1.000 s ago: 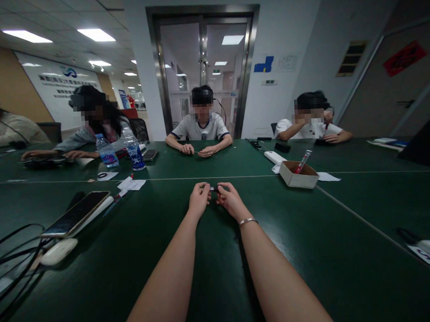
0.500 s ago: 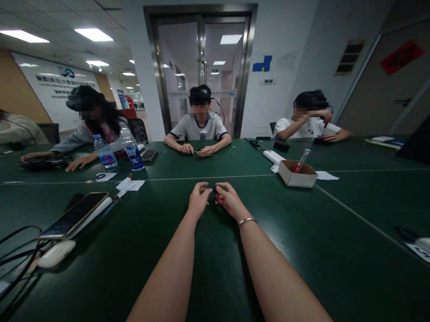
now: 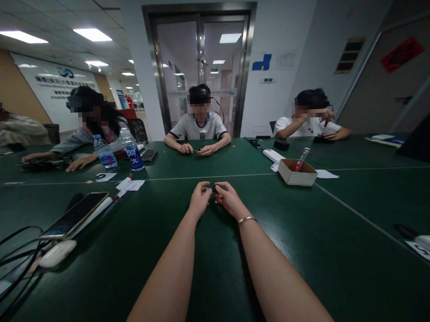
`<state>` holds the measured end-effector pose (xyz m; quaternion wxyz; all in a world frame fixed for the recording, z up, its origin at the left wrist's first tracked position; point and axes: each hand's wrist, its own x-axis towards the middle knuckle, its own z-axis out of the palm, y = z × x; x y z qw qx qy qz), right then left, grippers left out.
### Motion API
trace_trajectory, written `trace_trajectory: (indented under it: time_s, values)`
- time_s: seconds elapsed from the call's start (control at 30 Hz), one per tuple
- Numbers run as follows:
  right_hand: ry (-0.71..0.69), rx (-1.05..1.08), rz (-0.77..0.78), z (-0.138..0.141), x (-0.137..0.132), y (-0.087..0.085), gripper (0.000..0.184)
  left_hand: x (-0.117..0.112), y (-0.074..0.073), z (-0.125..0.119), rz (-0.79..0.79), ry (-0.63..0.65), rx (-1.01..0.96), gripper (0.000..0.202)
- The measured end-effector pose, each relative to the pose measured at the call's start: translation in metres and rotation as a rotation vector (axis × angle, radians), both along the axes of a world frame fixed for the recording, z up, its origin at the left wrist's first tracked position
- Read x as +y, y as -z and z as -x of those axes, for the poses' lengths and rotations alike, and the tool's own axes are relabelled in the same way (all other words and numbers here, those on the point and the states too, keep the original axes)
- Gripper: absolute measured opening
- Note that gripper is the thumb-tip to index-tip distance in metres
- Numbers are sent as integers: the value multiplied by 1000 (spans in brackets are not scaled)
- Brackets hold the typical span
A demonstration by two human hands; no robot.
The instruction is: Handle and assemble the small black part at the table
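Left hand (image 3: 200, 200) and right hand (image 3: 228, 198) pinch opposite ends of a dark piece (image 3: 213, 189); a slack grip could drop it onto the table (image 3: 220, 266).

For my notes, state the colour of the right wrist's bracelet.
The bracelet is silver, seen in the head view.

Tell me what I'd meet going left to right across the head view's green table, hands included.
The nearer phone, dark-blue-labelled bottle, left hand, small dark piece, right hand, open box, numbered tag.
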<state>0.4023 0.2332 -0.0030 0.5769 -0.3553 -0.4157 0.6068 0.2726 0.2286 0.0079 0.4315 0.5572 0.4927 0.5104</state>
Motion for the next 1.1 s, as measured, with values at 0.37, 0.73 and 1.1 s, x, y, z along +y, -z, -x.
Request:
trace_trajectory:
  time_s: [0.37, 0.73, 1.1]
  values:
    - [-8, -5, 9, 0, -1, -2, 41, 2, 2, -1, 38, -23, -1, 30]
    - [-8, 9, 32, 1, 0, -2, 41, 4, 7, 1, -98, -62, 71, 34]
    - [-15, 13, 30, 0, -1, -3, 40, 4, 7, 0, -39, -22, 23, 26]
